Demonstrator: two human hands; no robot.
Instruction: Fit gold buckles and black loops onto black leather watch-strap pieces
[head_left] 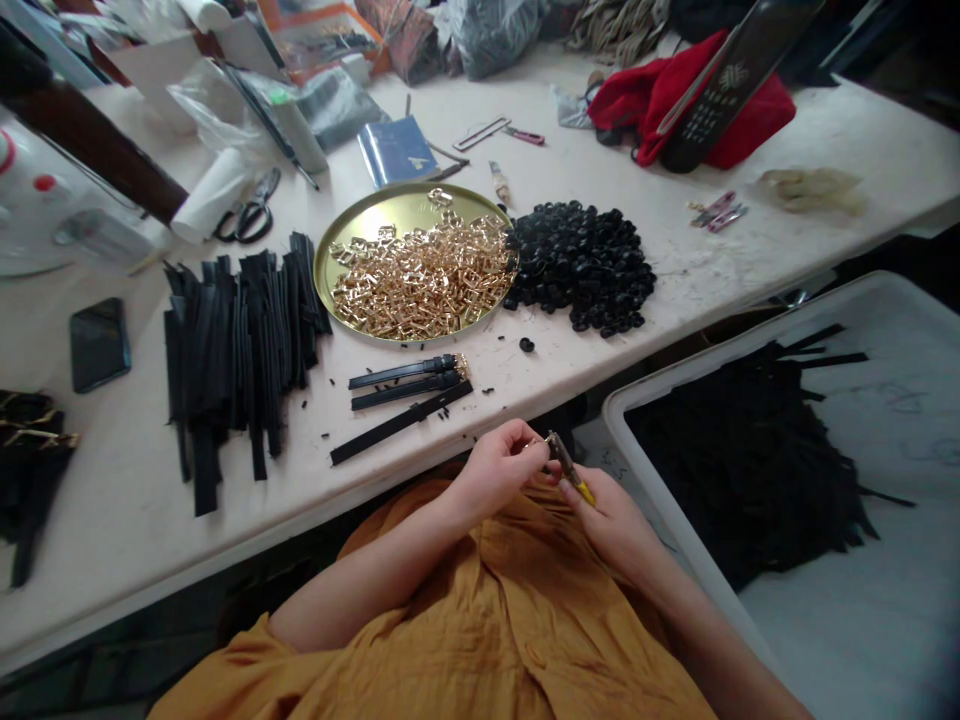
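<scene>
Over my lap, in front of the table edge, both hands are close together. My right hand (604, 505) is closed around pliers (576, 478) with a yellow handle, their dark jaws pointing up toward my left fingertips. My left hand (508, 462) pinches a small gold-coloured piece that looks like a buckle, mostly hidden by the fingers. On the table ahead lie two black straps (401, 372) with gold buckles at their right ends and a plain black strap (401, 423). A round gold tray (352, 215) holds many loose gold buckles (424, 280).
Black strap loops (581, 265) are heaped right of the tray; black strips (240, 350) lie to its left. A white bin (892, 290) of black strips stands at my right. Scissors (251, 212), a phone (100, 343) and a red bag (637, 100) lie farther out.
</scene>
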